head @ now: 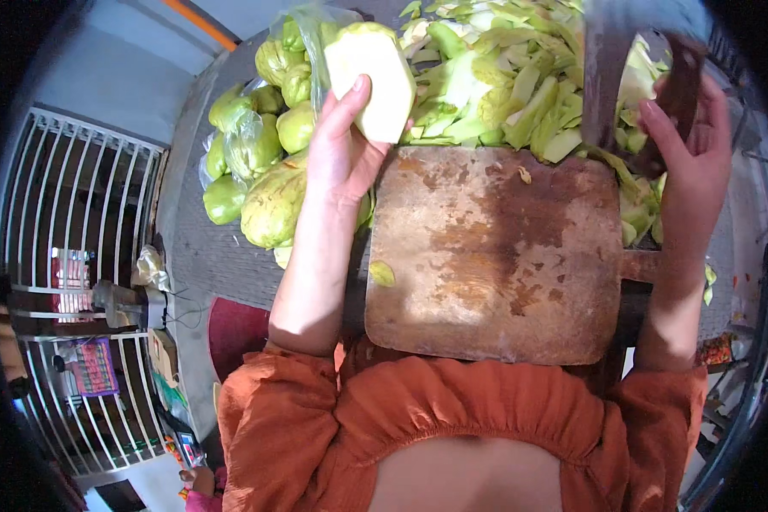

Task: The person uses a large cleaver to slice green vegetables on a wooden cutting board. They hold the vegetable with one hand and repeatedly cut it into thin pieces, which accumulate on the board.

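Note:
My left hand [352,141] holds up a peeled, pale chayote [374,83], thumb across its face, beyond the far left corner of a worn wooden chopping board [493,256]. At the upper right, my right hand [691,134] grips the dark handle of a wide-bladed knife, probably a cleaver [605,77]; its blade is blurred and stands over the right part of a heap of green peelings [480,83]. One small green scrap [382,273] lies on the board near its left edge. The fingers behind the chayote are partly hidden.
Unpeeled green chayotes [272,211], some in clear plastic bags, lie left of my left forearm. The board's handle [640,265] points right, beneath my right forearm. A dark red rounded object [237,333] stands near my left elbow. White-barred windows [83,211] line the far left.

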A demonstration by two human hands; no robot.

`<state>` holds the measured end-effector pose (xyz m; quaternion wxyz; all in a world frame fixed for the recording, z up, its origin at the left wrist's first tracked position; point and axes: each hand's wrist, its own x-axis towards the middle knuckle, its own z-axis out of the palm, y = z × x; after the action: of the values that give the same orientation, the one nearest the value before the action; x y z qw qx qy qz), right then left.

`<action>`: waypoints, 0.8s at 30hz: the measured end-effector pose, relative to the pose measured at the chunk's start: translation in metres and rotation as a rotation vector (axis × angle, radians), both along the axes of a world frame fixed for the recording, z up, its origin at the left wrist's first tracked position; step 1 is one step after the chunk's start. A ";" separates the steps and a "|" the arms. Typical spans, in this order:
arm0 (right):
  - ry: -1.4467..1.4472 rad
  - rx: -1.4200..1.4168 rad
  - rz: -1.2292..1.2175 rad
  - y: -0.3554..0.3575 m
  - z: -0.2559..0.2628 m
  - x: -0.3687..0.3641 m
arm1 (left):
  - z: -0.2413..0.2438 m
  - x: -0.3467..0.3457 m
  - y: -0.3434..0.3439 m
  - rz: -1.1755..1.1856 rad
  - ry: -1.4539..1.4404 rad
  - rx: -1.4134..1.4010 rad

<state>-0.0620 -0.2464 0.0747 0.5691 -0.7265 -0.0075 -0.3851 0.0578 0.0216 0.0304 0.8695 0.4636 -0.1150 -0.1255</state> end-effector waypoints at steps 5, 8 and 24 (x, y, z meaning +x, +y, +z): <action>0.143 0.204 0.281 -0.018 -0.016 0.001 | -0.013 0.000 -0.005 -0.456 0.230 -0.378; 0.146 -0.023 0.092 -0.006 -0.018 0.005 | -0.020 -0.006 -0.010 -0.429 0.202 -0.274; -0.152 -0.923 0.242 0.052 -0.015 -0.026 | -0.006 -0.035 -0.021 -0.278 -0.036 0.300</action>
<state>-0.0882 -0.1942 0.0597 0.2257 -0.8670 -0.3037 -0.3244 0.0229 0.0009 0.0247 0.7628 0.5698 -0.1736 -0.2518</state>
